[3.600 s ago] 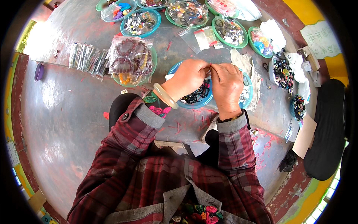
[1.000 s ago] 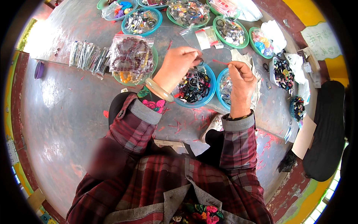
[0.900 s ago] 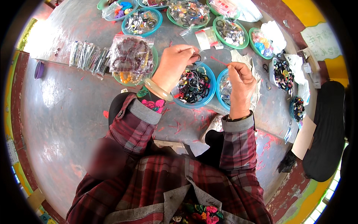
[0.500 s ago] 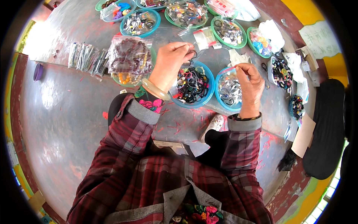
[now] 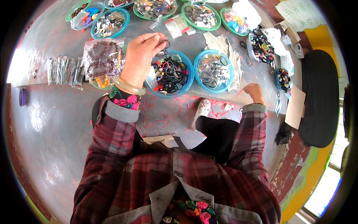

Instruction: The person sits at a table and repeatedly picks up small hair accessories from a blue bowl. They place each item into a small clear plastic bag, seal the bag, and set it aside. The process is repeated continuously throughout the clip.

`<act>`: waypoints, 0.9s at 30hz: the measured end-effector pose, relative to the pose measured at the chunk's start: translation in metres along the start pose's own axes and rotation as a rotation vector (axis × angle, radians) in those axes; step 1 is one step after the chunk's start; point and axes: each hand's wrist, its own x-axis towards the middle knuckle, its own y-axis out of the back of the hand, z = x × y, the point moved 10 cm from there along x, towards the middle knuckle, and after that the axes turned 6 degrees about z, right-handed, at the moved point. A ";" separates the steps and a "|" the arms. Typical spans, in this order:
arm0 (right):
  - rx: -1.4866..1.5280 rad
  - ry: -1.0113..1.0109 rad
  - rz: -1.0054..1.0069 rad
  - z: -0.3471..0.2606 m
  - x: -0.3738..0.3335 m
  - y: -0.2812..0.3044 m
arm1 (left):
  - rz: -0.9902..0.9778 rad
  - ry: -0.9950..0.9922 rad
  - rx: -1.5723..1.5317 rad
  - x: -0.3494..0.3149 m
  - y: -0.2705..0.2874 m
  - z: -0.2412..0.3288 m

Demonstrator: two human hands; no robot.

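My left hand [image 5: 143,56], with a pale bangle [image 5: 129,86] at its wrist, is raised at the left rim of a blue basin [image 5: 191,71]. Its fingers pinch black elastic hair ties [image 5: 163,47], whose loops stick out past the fingertips. Tangled dark hair ties and coloured beads [image 5: 173,76] fill that basin. Right of it stands another blue basin [image 5: 232,74] holding small clear packets [image 5: 213,71]. My right hand [image 5: 255,92] is low by the ledge's front edge, apart from the basins. Its fingers are blurred, so I cannot make out whether they hold anything.
Bagged bead bracelets [image 5: 102,59] and a row of slim packets [image 5: 65,71] lie to the left. Several basins of accessories, such as a green one [image 5: 201,16], line the back. A white tray [image 5: 261,48], cardboard [image 5: 295,108] and black seat [image 5: 319,99] are at right.
My right hand has dropped from above the right basin to the ledge's edge, further right. The left hand still pinches the black hair ties. The whole view has shifted.
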 end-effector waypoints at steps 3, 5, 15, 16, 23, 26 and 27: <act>-0.499 -0.436 -0.307 0.065 -0.033 -0.067 | 0.011 -0.014 0.020 -0.001 0.007 0.001; -0.683 -0.291 -0.109 0.153 -0.065 -0.071 | -0.060 0.026 -0.030 0.006 -0.008 -0.013; -0.576 -0.327 -0.403 0.108 -0.092 -0.067 | -0.042 0.010 0.019 -0.001 -0.005 -0.011; -0.578 -0.311 -0.392 0.123 -0.091 -0.072 | -0.046 0.012 0.013 0.000 -0.006 -0.013; -0.227 -0.317 -0.410 0.130 -0.100 -0.069 | -0.057 0.039 0.023 0.000 -0.009 -0.022; 0.151 -0.359 -0.373 0.101 -0.099 -0.055 | -0.058 0.028 0.018 -0.002 -0.008 -0.018; 0.510 -0.547 -0.222 0.117 -0.115 -0.046 | -0.069 0.039 0.022 -0.002 -0.011 -0.020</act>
